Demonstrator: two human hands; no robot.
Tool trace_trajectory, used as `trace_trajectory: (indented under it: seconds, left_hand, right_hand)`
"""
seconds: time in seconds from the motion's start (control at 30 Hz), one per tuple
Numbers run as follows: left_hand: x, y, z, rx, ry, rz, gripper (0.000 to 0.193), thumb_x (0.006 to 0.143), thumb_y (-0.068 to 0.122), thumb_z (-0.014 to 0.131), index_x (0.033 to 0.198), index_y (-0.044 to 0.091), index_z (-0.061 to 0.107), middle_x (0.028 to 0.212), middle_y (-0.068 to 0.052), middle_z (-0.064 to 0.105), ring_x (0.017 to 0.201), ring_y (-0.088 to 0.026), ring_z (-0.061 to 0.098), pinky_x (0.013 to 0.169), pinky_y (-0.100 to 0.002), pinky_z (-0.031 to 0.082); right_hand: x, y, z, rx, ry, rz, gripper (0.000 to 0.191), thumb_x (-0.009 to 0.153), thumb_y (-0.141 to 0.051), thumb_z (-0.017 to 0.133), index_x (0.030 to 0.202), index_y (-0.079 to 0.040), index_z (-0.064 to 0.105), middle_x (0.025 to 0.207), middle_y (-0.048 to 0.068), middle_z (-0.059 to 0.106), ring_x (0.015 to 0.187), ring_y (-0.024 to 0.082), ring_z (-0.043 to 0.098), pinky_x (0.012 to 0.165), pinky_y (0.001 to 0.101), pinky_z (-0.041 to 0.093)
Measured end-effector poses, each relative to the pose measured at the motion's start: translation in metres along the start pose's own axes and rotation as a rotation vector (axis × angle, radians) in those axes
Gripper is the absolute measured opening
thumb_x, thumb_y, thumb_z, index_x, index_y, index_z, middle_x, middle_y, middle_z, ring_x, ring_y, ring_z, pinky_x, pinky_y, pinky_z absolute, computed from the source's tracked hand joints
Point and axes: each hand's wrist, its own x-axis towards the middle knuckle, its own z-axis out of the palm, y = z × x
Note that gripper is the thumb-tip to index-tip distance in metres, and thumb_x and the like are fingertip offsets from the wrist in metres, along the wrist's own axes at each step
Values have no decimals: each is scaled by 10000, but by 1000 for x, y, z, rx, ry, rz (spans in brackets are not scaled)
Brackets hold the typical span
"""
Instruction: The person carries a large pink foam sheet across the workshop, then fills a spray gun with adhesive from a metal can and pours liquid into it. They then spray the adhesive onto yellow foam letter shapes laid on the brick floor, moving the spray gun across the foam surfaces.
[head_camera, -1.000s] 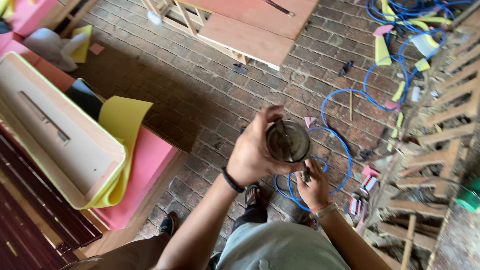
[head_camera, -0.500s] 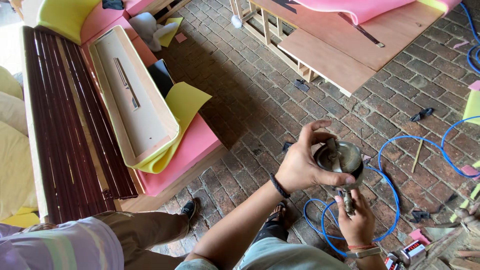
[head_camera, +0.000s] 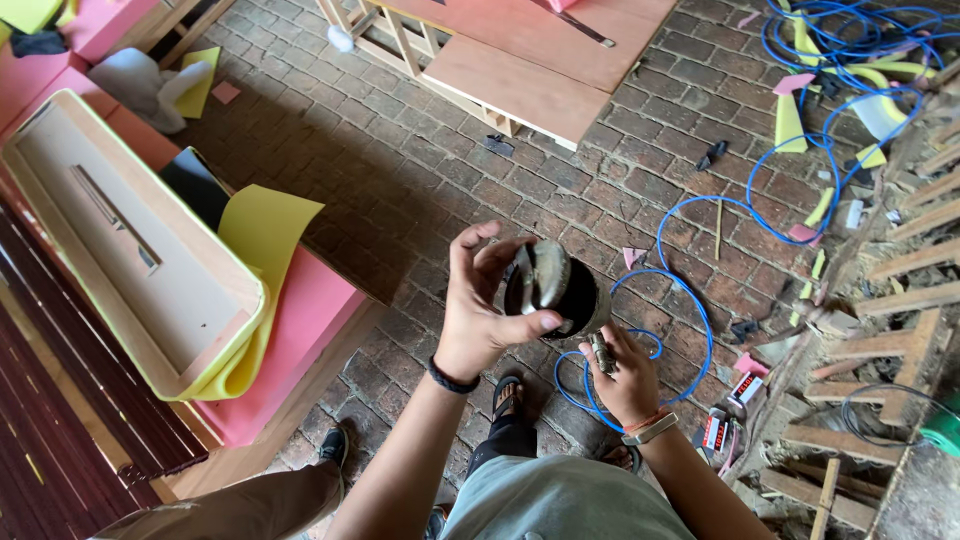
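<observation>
I hold a metal spray-gun cup (head_camera: 575, 295) in front of me, over the brick floor. My left hand (head_camera: 480, 300) grips the round metal lid (head_camera: 535, 278) at the cup's mouth, thumb and fingers around its rim; the lid stands tilted on edge. My right hand (head_camera: 620, 375) is closed around the metal spray gun body (head_camera: 600, 352) under the cup. A blue air hose (head_camera: 690, 290) runs from below my right hand in loops across the floor.
A long cream box frame (head_camera: 60, 270) lined with yellow foam (head_camera: 265, 230) lies on pink foam (head_camera: 310, 320) at left. A plywood bench (head_camera: 520, 80) stands ahead. Wooden frames (head_camera: 900, 300) and foam scraps are at right. Another person's leg (head_camera: 260, 500) is at lower left.
The view has swung right and closer. My left hand has tipped the lid up on edge at the cup's mouth; my right hand keeps its hold on the gun body.
</observation>
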Motion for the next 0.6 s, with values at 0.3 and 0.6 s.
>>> trace_trajectory:
  seconds: [0.3,0.6]
  left_hand:
    - [-3,-7,11,-323,36,-106,1029,662,287,1004,1462,101,384,1355,-237,631,1255,-328,626,1126,-470,482]
    - [24,-38,21,-656,107,-166,859,869,594,755,1446,6,510,1395,-165,620,1305,-306,617,1136,-487,469]
  right_hand:
    - [-23,0,-26,20,3,98,433,909,-151,749,1305,-42,611,998,149,699,816,350,696,672,425,542]
    - [-110,18,-74,-60,242,394,399,880,-212,794,1214,-56,641,1029,139,731,886,305,735,756,387,568]
